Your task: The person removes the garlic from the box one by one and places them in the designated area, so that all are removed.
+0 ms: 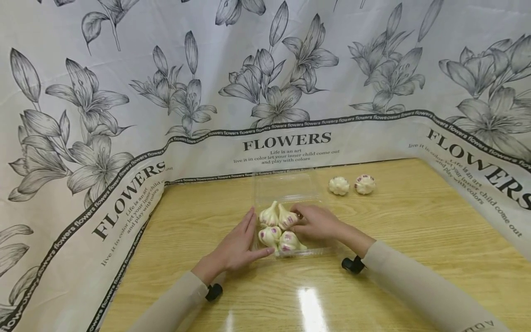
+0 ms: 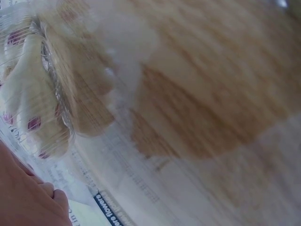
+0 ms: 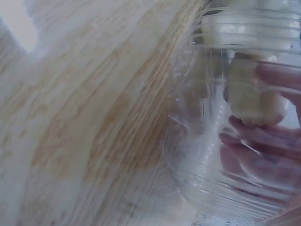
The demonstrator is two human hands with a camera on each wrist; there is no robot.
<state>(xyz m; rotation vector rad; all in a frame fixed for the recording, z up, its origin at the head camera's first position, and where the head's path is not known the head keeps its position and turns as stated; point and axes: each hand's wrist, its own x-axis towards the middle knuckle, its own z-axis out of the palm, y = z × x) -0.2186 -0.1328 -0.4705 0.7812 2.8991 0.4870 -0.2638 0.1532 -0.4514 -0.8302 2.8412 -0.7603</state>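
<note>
One printed cloth (image 1: 137, 203), lettered FLOWERS, borders the wood-grain table (image 1: 186, 198) at the left, rear and right. Left hand (image 1: 236, 246): fingers extended, laid along the left side of a clear plastic container (image 1: 309, 252); the thumb reaches along the front edge. A black device (image 1: 214, 292) is fitted at the wrist. The container rests on the table between both hands, its transparent lid (image 1: 286, 184) extending behind the base. Four garlic bulbs with purple markings occupy the left part of the base: rear left bulb (image 1: 268, 216), front left bulb (image 1: 269, 236), rear right bulb (image 1: 287, 217) and front right bulb (image 1: 290, 240). Right hand (image 1: 317, 222): fingers and thumb pinch the rear right bulb — the right wrist view shows this through the clear wall. A second black device (image 1: 353, 264) is fitted at this wrist. Two further bulbs — a whitish bulb (image 1: 339, 186) and a purple-marked bulb (image 1: 365, 184) — lie outside the container, near each other, at the right rear.
</note>
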